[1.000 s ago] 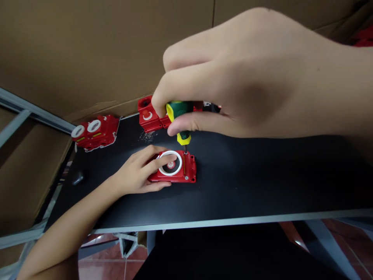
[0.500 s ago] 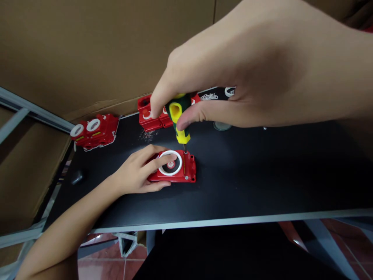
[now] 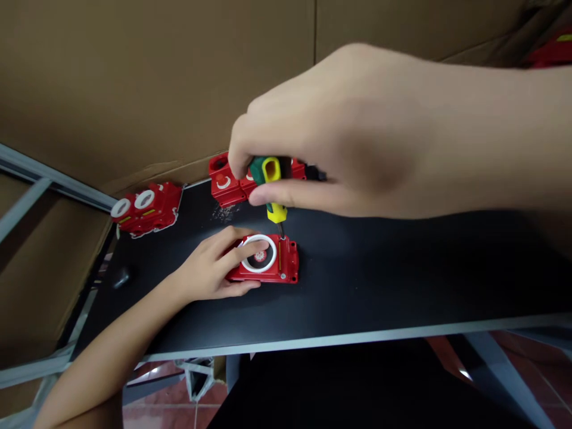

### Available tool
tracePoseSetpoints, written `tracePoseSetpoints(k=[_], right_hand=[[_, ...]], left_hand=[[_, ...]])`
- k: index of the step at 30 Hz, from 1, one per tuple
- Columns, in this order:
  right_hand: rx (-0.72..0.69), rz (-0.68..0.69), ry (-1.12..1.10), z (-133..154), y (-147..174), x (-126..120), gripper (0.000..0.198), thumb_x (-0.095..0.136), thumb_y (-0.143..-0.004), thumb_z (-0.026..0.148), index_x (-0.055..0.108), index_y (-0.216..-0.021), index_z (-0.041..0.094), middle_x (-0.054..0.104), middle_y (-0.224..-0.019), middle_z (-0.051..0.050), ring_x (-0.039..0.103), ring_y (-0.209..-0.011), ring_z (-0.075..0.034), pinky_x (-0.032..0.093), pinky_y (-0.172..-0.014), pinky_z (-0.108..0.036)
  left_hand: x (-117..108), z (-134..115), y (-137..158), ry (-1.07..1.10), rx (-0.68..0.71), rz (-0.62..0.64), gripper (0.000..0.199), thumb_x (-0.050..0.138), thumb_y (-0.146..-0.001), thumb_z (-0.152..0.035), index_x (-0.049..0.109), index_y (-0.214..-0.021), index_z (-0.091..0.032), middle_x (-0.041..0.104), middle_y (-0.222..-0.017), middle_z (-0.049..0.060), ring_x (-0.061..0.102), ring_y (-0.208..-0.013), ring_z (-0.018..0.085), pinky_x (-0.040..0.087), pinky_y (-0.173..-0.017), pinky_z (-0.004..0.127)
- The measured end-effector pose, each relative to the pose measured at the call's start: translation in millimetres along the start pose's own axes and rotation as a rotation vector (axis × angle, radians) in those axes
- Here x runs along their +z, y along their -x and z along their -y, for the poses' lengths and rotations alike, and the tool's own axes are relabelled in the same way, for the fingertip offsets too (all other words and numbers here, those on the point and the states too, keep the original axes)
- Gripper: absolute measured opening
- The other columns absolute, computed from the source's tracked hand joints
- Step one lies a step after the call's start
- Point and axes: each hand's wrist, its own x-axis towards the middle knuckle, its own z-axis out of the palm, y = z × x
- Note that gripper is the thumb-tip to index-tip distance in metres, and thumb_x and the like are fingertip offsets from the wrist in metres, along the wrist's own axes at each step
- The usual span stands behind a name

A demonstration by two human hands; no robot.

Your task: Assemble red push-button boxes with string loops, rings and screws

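Note:
A red housing [image 3: 288, 262] with a white ring [image 3: 274, 257] around a dark round window lies flat on the black tabletop. Wrapped over its left end is my left hand [image 3: 218, 262], one finger resting on the window inside the ring and the thumb along the near side. My right hand [image 3: 322, 143] grips the green and yellow handle of a screwdriver [image 3: 277, 213]. The tool stands nearly upright, its tip at the screw spot on the housing's far right corner. Another screw [image 3: 283, 276] shows at the near right corner.
Red housings [image 3: 154, 208] with white rings stand at the back left. More red parts [image 3: 226, 187] sit behind the screwdriver, beside scattered shavings [image 3: 224, 213]. A dark rounded object [image 3: 120, 277] lies on the left. Cardboard [image 3: 156, 89] walls the back; a metal frame [image 3: 53, 179] borders the left.
My right hand has turned and dropped slightly around the screwdriver handle, which now leans a little more. My left hand and the red housing stay in place; the view has shifted slightly.

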Motion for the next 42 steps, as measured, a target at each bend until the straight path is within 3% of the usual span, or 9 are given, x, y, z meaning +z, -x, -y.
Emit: tracePoseSetpoints(k=[4,8,14,18,24,30,34,37,42], right_hand=[[0.185,0.092,0.455,25,-8,-2,0.080,0.023,-0.117,0.079,0.071,-0.144,0.022,0.069,-0.086,-0.003,0.072,-0.072,-0.024,0.028,-0.055,-0.031],[0.225,0.133,0.426,31,-11,-3,0.071,0.028,-0.117,0.074,0.079,-0.117,0.025,0.058,-0.070,-0.001,0.064,-0.067,-0.023,0.025,-0.056,-0.033],[0.099,0.174,0.232,24,-8,-3,0.034,0.042,-0.118,0.044,0.068,-0.133,0.029,0.062,-0.090,0.002,0.051,-0.068,-0.016,0.026,-0.066,-0.032],[-0.016,0.149,0.199,23,-6,-3,0.048,0.042,-0.114,0.029,0.047,-0.161,0.037,0.061,-0.103,0.000,0.045,-0.068,-0.014,0.026,-0.068,-0.032],[-0.157,0.037,0.113,10,2,8,0.059,0.036,-0.115,0.032,0.039,-0.173,0.038,0.052,-0.111,-0.002,0.039,-0.067,-0.011,0.028,-0.068,-0.032],[-0.280,-0.065,-0.114,-1,19,17,0.050,0.037,-0.119,0.038,0.036,-0.168,0.037,0.053,-0.120,-0.002,0.038,-0.067,-0.011,0.028,-0.063,-0.032],[-0.239,-0.032,-0.183,2,21,16,0.053,0.043,-0.114,0.034,0.036,-0.167,0.040,0.058,-0.132,-0.003,0.037,-0.061,-0.010,0.030,-0.058,-0.033],[-0.180,-0.009,-0.055,11,11,11,0.058,0.045,-0.109,0.037,0.039,-0.167,0.040,0.063,-0.128,-0.003,0.041,-0.060,-0.012,0.030,-0.056,-0.034],[0.108,0.069,0.107,27,-10,-2,0.061,0.049,-0.110,0.057,0.043,-0.165,0.032,0.072,-0.114,0.000,0.059,-0.070,-0.016,0.035,-0.060,-0.032]], left_hand=[[2,-3,-1,0.015,0.022,-0.011,0.060,0.063,-0.119,-0.058,0.053,-0.165,-0.021,0.073,-0.140,0.022,0.080,-0.121,0.032,0.075,-0.097,0.046],[4,-5,-1,0.039,0.027,-0.017,0.060,0.064,-0.118,-0.057,0.052,-0.166,-0.022,0.073,-0.140,0.021,0.080,-0.119,0.032,0.075,-0.096,0.046],[4,-5,-1,0.052,0.016,-0.010,0.064,0.068,-0.116,-0.056,0.050,-0.169,-0.023,0.073,-0.142,0.021,0.081,-0.120,0.032,0.075,-0.098,0.047],[3,-6,-2,0.064,0.003,-0.027,0.070,0.075,-0.113,-0.053,0.050,-0.171,-0.025,0.074,-0.143,0.021,0.081,-0.119,0.032,0.074,-0.098,0.047],[2,-6,-4,0.032,0.019,-0.043,0.062,0.063,-0.119,-0.057,0.051,-0.169,-0.023,0.074,-0.139,0.020,0.082,-0.116,0.031,0.075,-0.095,0.044],[3,-6,-3,0.062,-0.001,-0.047,0.077,0.086,-0.106,-0.048,0.052,-0.171,-0.025,0.075,-0.143,0.021,0.082,-0.115,0.033,0.074,-0.097,0.044],[4,-4,-2,0.052,0.016,-0.066,0.075,0.084,-0.107,-0.048,0.053,-0.171,-0.024,0.075,-0.141,0.021,0.082,-0.112,0.033,0.074,-0.095,0.044],[5,-2,-1,0.037,0.025,-0.057,0.071,0.078,-0.111,-0.050,0.051,-0.171,-0.024,0.075,-0.139,0.021,0.082,-0.114,0.032,0.074,-0.095,0.044],[4,-2,0,0.040,0.021,-0.037,0.065,0.071,-0.115,-0.051,0.050,-0.169,-0.023,0.075,-0.140,0.021,0.082,-0.119,0.032,0.074,-0.098,0.044]])
